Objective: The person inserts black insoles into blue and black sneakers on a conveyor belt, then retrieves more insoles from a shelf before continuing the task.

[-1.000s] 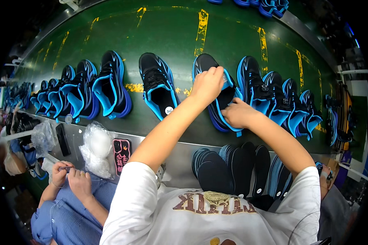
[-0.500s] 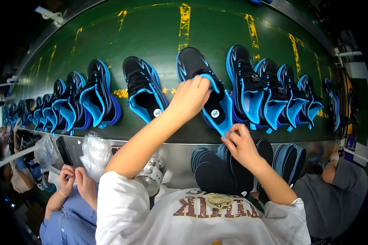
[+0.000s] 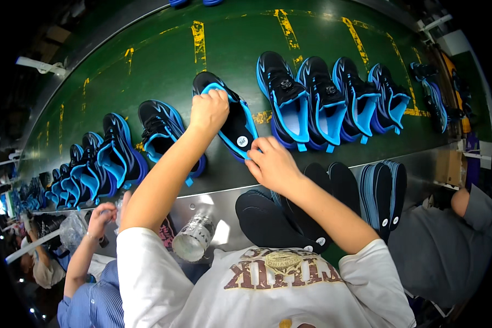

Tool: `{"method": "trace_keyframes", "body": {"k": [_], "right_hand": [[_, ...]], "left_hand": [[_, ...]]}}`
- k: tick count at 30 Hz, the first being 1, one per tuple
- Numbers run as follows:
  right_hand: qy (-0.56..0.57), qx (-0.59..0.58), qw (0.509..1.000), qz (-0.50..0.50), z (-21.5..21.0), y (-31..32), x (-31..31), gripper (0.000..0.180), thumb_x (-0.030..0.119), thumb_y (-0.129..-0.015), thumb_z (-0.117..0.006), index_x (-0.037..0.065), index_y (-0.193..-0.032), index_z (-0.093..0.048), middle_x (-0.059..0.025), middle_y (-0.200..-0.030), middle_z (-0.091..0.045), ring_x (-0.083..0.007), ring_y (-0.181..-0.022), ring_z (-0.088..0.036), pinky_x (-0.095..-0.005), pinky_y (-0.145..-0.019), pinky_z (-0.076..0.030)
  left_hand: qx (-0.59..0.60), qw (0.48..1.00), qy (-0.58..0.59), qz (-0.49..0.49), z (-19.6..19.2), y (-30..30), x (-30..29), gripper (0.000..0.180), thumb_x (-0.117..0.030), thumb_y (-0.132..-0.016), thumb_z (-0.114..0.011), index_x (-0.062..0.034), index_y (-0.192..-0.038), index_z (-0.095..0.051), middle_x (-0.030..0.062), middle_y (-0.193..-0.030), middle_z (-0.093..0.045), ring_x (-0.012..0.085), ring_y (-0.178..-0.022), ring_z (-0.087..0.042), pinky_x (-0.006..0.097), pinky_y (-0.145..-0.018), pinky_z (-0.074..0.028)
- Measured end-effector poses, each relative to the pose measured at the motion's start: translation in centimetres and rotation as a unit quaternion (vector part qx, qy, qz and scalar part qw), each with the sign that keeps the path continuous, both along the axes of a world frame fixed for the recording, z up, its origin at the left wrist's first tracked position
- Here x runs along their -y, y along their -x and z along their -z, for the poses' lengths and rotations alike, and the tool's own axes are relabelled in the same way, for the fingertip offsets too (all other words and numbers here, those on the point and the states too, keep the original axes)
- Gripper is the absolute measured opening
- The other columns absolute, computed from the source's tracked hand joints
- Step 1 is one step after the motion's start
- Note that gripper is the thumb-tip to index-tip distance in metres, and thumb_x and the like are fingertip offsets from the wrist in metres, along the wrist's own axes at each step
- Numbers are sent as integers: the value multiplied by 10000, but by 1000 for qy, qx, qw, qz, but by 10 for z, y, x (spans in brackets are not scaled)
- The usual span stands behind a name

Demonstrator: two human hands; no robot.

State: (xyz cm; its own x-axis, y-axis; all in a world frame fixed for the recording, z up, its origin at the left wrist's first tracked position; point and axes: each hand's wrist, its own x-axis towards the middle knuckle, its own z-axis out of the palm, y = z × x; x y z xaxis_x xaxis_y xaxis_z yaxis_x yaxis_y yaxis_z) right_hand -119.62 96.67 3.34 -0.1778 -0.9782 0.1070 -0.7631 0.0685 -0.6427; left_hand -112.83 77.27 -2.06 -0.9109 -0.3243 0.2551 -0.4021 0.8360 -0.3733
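A black running shoe (image 3: 236,121) with bright blue lining lies in front of me, toe away, on the green work surface (image 3: 164,65). My left hand (image 3: 209,112) is closed on its tongue, which is pulled forward so that the shoe's mouth gapes. At the heel, my right hand (image 3: 273,164) pinches the blue collar edge; the fingertips partly hide that spot. Inside the shoe shows a black insole with a round white sticker (image 3: 242,141). One matching shoe (image 3: 161,131) stands to the left, partly behind my left forearm, and another shoe (image 3: 284,101) to the right.
More such shoes line both sides. Stacked black insoles (image 3: 265,218) and blue-edged insoles (image 3: 376,194) lie on the metal ledge near me. A clear jar (image 3: 194,238) stands by my left arm. Co-workers sit close on both sides; one person's hands (image 3: 101,218) are at left.
The view has shifted, so the shoes sit further left in it. The held shoe's heel has swung left, away from the right-hand neighbour. Both hands keep their holds.
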Motion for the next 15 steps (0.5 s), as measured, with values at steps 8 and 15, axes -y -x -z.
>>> {"method": "trace_keyframes", "body": {"k": [8, 15], "right_hand": [[-374, -77, 917, -114, 44, -4, 101, 1024, 518, -586, -655, -33, -1330, -217, -231, -1403, -127, -383, -1300, -94, -408, -1061, -107], [-428, -84, 885, -162, 54, -6, 115, 936, 518, -673, -508, -11, -1356, -149, -195, -1412, -149, -278, -1315, -146, -353, -1064, -96]], "left_hand": [[11, 996, -88, -7, -7, -4, -2, 230, -238, -695, -561, -54, -817, -500, 71, -725, -561, 235, -609, -591, 360, -538, -461], [-31, 994, -105, -15, 2, -10, 3, 222, -246, -689, -567, -62, -792, -497, 55, -710, -549, 216, -571, -573, 353, -520, -438]]}}
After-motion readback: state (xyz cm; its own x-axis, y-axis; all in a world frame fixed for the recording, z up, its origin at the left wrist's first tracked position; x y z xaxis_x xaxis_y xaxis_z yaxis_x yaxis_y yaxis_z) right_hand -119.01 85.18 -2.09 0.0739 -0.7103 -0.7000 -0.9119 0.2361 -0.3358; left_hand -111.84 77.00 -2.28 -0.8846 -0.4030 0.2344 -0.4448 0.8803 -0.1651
